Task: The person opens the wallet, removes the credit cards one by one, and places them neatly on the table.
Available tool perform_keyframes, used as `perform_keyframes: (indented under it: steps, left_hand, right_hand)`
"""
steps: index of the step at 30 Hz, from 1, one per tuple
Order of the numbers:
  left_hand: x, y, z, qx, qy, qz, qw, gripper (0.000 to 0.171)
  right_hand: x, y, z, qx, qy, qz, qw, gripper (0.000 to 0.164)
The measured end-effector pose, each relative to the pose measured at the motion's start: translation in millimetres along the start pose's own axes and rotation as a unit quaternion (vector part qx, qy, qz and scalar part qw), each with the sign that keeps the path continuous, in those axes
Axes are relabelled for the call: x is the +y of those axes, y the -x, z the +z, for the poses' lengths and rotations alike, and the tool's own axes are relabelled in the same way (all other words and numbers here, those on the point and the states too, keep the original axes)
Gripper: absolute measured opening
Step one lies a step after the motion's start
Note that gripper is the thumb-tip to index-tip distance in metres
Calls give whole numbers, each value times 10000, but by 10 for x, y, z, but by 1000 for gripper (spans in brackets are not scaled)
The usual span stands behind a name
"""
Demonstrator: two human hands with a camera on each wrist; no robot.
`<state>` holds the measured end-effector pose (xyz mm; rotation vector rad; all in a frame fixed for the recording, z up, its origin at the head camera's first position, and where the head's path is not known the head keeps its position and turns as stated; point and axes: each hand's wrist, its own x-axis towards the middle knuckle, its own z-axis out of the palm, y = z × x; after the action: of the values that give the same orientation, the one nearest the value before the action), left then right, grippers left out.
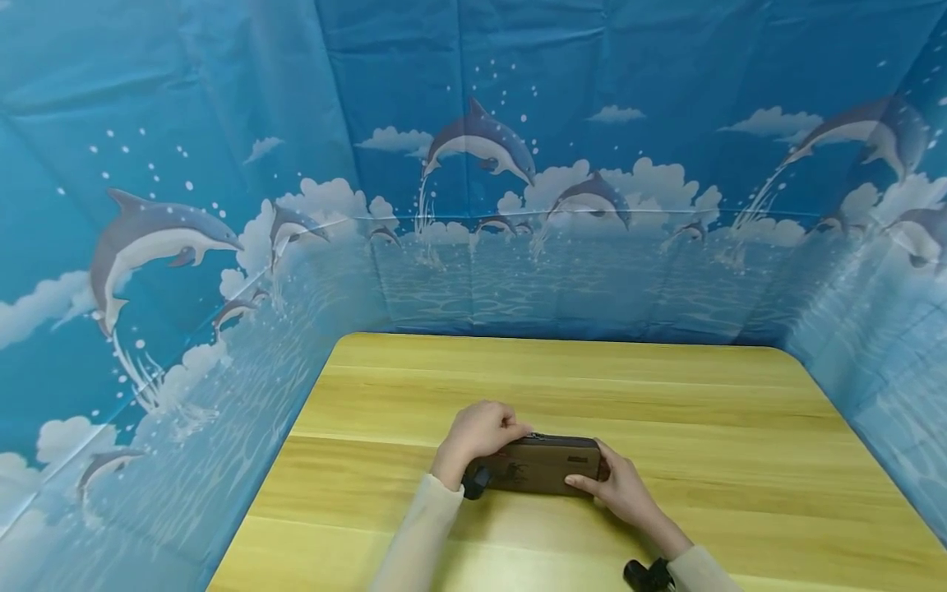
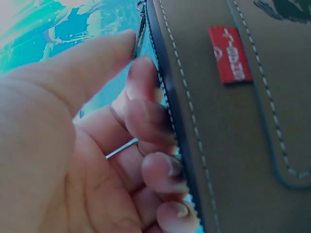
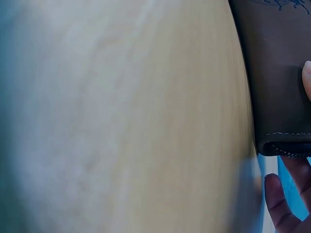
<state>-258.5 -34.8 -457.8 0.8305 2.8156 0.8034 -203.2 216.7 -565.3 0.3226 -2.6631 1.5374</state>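
Observation:
A brown zip-around wallet (image 1: 546, 470) stands on its long edge at the near middle of the table, its zipper side up. My left hand (image 1: 481, 429) is at its top left, thumb and index finger pinching the zipper pull (image 2: 140, 33). In the left wrist view the other fingers curl against the zipper edge, near a small red label (image 2: 230, 55) on the wallet's face. My right hand (image 1: 621, 491) grips the right end, with the thumb on the front face and the fingers round behind. Only some fingertips (image 3: 276, 194) of it show in the right wrist view.
The yellow wood-grain table (image 1: 592, 386) has rounded far corners. Behind it and along both sides hangs a blue sheet (image 1: 592, 271) printed with dolphins and clouds. A black wrist camera (image 1: 477, 483) on the left arm overlaps the wallet's lower left corner in the head view.

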Motion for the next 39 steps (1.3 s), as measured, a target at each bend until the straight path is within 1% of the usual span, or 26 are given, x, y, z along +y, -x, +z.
perform_keyframes:
  steps: [3, 5, 7, 10, 12, 13, 15, 17, 20, 22, 24, 26, 27, 29, 31, 33, 34, 38, 39]
  left_hand:
    - [-19, 4, -18, 109, -150, -48, 9998, 38]
    - [-46, 15, -26, 219, -161, -62, 9996, 37]
    - [-81, 31, -27, 359, -89, -106, 9993, 36]
    - [-149, 66, -11, 621, 111, -259, 9977, 32]
    - [-198, 96, 0, 739, 327, -375, 9960, 36]
    - [-226, 114, 7, 773, 450, -420, 9951, 43]
    - [-298, 154, 31, 778, 738, -434, 9933, 57]
    - [-382, 200, 69, 686, 1098, -377, 9909, 67]
    - [-536, 267, 176, 442, 1621, -223, 9855, 70]
    - [-625, 312, 264, 306, 1990, -209, 9793, 69]
    - [-699, 357, 350, 253, 2227, -278, 9742, 70]
    - [-759, 405, 430, 333, 2418, -425, 9688, 76]
    - [-781, 427, 466, 368, 2501, -484, 9663, 76]
    - [-832, 460, 543, 411, 2684, -494, 9612, 72]
    - [-875, 487, 609, 452, 2879, -428, 9556, 64]
    - [-907, 499, 662, 464, 3064, -298, 9503, 51]
    - [-919, 507, 687, 495, 3152, -254, 9474, 48]
    - [-937, 523, 753, 684, 3202, -208, 9446, 44]
    - [-934, 522, 764, 722, 3176, -205, 9453, 43]
  right_hand:
    - [-3, -5, -10, 17, 69, 57, 10000, 46]
    - [-7, -6, -16, 23, 125, 71, 9999, 46]
    - [-9, -7, -20, 10, 176, 75, 9998, 45]
    - [-15, 3, -23, -3, 205, 76, 9998, 43]
    - [-16, 11, -20, 0, 187, 59, 9998, 42]
    - [-15, 15, -18, -1, 185, 40, 9998, 42]
    - [-15, 21, -13, 9, 184, 4, 9998, 42]
    - [-12, 21, -8, 15, 171, -25, 9998, 42]
    - [-9, 20, -6, 10, 139, -55, 9999, 42]
    - [-4, 19, -3, 13, 90, -74, 9999, 43]
    - [-5, 20, 1, 16, 59, -106, 9999, 44]
    - [-6, 21, 8, 18, 38, -156, 9999, 44]
    - [-6, 20, 12, 22, 28, -167, 9999, 45]
    - [-9, 19, 17, 4, 16, -137, 9999, 46]
    - [-6, 15, 18, -3, 18, -86, 10000, 46]
    - [-5, 12, 17, 7, 47, 8, 10000, 46]
    - [-5, 13, 16, 3, 58, 38, 10000, 47]
    - [-4, 19, 18, 23, 116, 62, 9999, 46]
    - [-3, 22, 19, 16, 129, 35, 9999, 46]
